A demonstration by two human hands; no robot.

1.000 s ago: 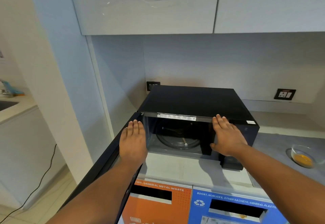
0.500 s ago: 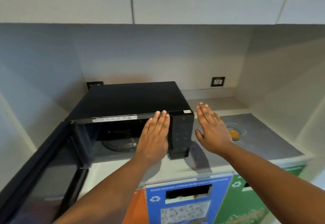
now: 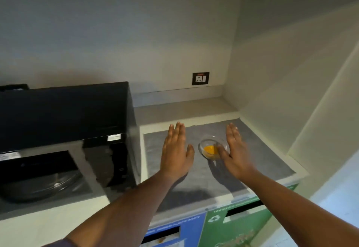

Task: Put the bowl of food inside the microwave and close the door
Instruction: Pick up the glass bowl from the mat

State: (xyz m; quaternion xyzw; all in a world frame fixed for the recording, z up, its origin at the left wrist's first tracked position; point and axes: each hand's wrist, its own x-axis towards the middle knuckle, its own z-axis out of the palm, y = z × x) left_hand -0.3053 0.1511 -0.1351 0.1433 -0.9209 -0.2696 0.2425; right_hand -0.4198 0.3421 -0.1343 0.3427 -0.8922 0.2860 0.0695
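A small clear glass bowl (image 3: 210, 148) with yellow-orange food stands on the grey counter (image 3: 258, 157). My left hand (image 3: 176, 149) hovers flat and open just left of the bowl, fingers apart, holding nothing. My right hand (image 3: 234, 149) is open on the bowl's right side, its thumb at the rim; contact is unclear. The black microwave (image 3: 64, 114) sits at the left with its cavity open, the glass turntable (image 3: 48, 184) visible inside. Its door is out of frame.
A wall socket (image 3: 200, 78) is on the back wall. A side wall (image 3: 291, 91) closes the counter on the right. Blue (image 3: 174, 227) and green (image 3: 239, 225) recycling bin fronts with slots sit below the counter edge.
My view swung right from the microwave to the counter. Both hands left the microwave front and moved right, now flanking the bowl.
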